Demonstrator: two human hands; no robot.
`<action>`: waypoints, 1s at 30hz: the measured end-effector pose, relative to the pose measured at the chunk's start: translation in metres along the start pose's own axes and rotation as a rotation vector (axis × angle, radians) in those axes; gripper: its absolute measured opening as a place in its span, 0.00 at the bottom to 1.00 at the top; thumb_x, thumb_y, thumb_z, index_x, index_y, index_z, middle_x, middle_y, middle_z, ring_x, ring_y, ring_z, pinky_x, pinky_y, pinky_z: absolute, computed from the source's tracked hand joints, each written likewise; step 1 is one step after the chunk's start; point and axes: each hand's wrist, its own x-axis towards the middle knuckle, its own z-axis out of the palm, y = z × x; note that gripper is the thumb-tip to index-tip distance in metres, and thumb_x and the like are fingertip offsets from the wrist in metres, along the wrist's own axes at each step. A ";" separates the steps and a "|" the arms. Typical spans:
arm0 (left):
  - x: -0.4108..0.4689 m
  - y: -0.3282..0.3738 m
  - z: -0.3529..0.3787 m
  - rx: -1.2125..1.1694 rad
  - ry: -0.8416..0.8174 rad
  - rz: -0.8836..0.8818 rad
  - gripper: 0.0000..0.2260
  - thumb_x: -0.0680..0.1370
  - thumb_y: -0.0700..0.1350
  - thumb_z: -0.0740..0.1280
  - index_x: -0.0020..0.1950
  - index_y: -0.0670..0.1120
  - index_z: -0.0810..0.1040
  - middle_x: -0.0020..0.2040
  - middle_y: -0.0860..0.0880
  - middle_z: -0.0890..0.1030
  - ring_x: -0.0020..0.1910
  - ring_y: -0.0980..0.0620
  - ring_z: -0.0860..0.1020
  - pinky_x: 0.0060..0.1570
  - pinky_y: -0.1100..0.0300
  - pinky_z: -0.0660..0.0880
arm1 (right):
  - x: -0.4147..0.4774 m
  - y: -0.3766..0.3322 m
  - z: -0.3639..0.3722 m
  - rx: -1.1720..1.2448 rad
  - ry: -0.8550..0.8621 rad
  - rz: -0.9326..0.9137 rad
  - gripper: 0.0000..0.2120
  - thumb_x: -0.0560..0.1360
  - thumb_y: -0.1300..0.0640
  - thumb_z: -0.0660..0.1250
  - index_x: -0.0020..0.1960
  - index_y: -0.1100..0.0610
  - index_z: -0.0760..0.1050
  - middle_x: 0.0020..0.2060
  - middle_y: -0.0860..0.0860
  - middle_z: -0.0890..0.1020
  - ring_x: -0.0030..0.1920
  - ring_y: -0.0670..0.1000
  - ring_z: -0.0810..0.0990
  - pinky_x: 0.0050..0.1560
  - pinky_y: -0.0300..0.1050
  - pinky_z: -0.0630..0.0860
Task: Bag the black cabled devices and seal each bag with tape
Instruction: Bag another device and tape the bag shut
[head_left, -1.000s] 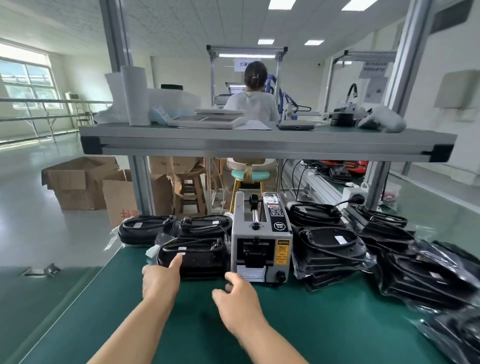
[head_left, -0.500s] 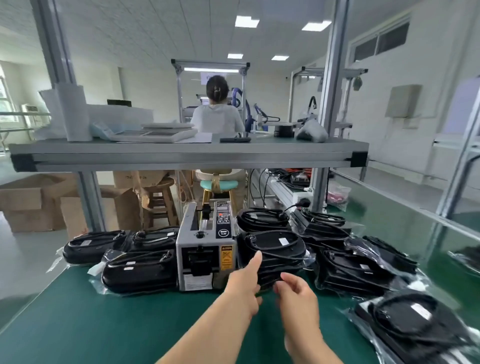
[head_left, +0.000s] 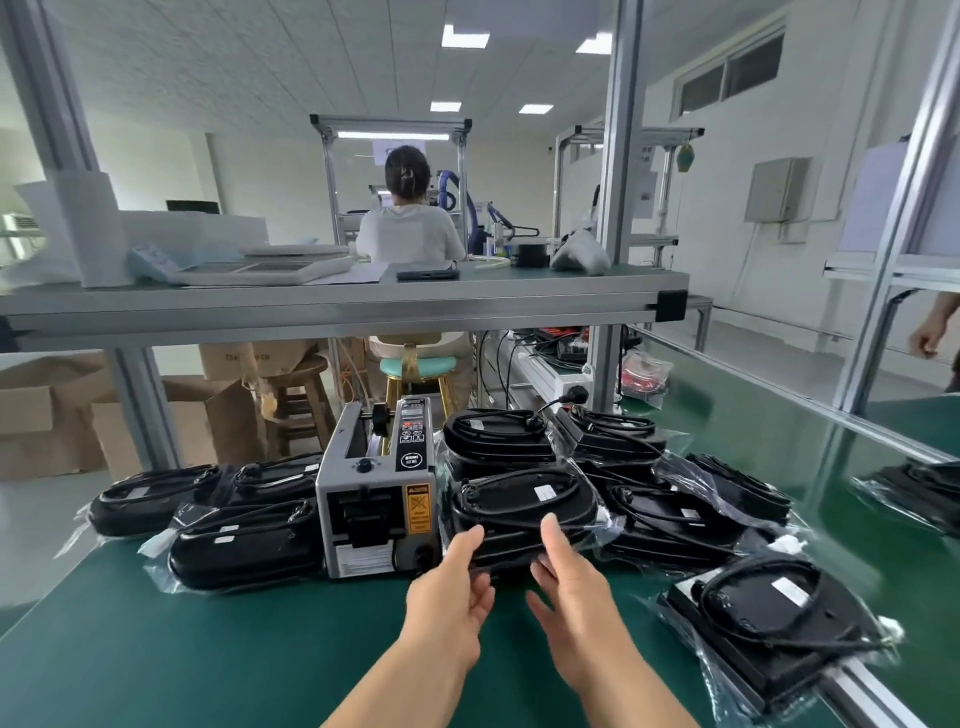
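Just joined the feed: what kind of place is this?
Most likely a factory packing line: a green-matted workbench framed in aluminium, an automatic tape dispenser, and piles of bagged black cabled devices.

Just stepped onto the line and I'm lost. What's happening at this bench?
A person is packing black cabled devices into clear bags at a green bench. Both hands, left hand and right hand, reach open for the front bagged device, right of the grey tape dispenser; neither grips it yet. More bagged devices lie on both sides of the dispenser.

Two hands (head_left: 511, 597), one tape dispenser (head_left: 376, 499), three cardboard boxes (head_left: 47, 415)
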 end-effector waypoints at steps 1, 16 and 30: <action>-0.011 -0.004 -0.009 -0.021 -0.030 -0.016 0.14 0.72 0.46 0.77 0.52 0.39 0.81 0.39 0.44 0.79 0.34 0.51 0.75 0.37 0.57 0.78 | -0.003 0.000 -0.001 0.095 -0.021 0.000 0.25 0.68 0.40 0.73 0.56 0.56 0.76 0.55 0.49 0.79 0.59 0.51 0.75 0.64 0.49 0.72; -0.124 -0.008 -0.116 0.647 -0.076 0.320 0.13 0.70 0.36 0.77 0.53 0.45 0.83 0.40 0.52 0.87 0.36 0.61 0.82 0.37 0.70 0.74 | -0.116 0.003 -0.049 -0.369 -0.230 -0.476 0.28 0.59 0.61 0.78 0.59 0.51 0.81 0.47 0.50 0.88 0.50 0.47 0.86 0.52 0.35 0.79; -0.131 0.029 -0.057 0.524 -0.369 0.761 0.08 0.67 0.50 0.73 0.42 0.49 0.86 0.43 0.50 0.85 0.42 0.58 0.81 0.44 0.71 0.74 | -0.139 -0.004 -0.031 -0.751 -0.468 -0.556 0.31 0.62 0.58 0.73 0.61 0.36 0.75 0.47 0.40 0.86 0.48 0.38 0.84 0.47 0.25 0.73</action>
